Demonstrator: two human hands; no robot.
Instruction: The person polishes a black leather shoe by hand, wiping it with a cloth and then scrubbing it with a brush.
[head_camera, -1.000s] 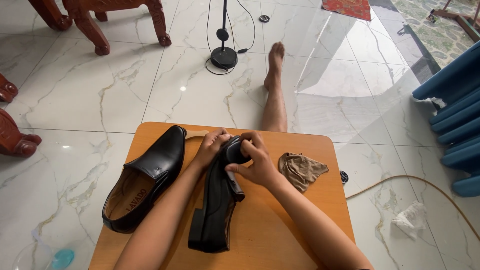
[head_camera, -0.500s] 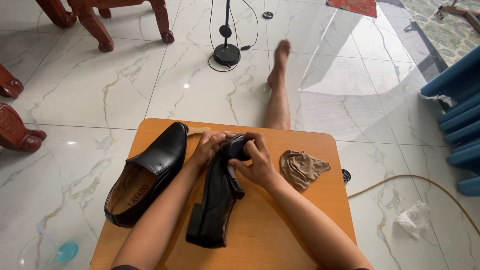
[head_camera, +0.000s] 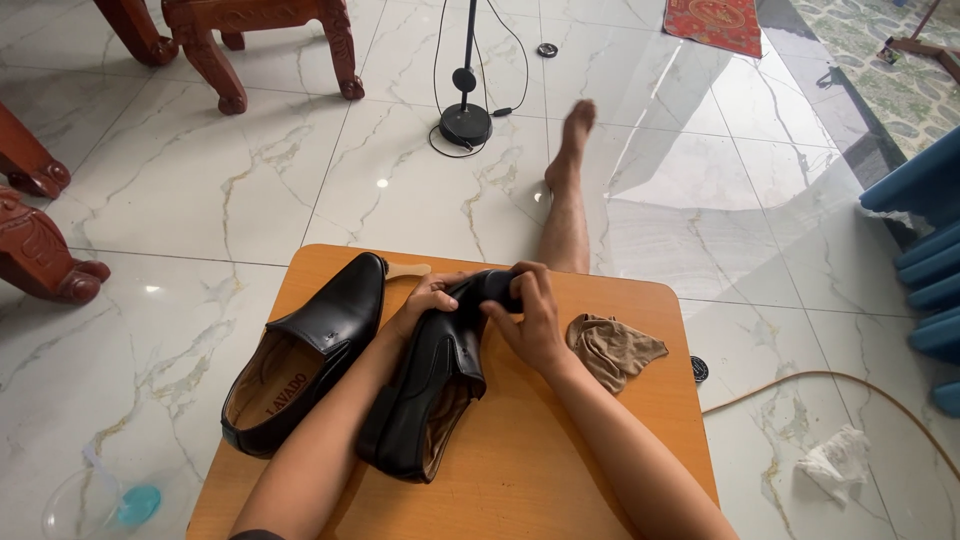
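Here we hold a black dress shoe tipped on its side on the wooden counter, our left hand and right hand both closed around its toe, fingers curled tight. Its mate lies just beside it on the left, a tan cloth to the right, our bare leg on the marble floor beyond.

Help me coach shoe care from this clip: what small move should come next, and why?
Probably a short rub forward over the toe. Both hands, left hand and right hand, grip the toe end of the tilted black shoe, with something dark under the right fingers. The other shoe lies apart on the wooden table.
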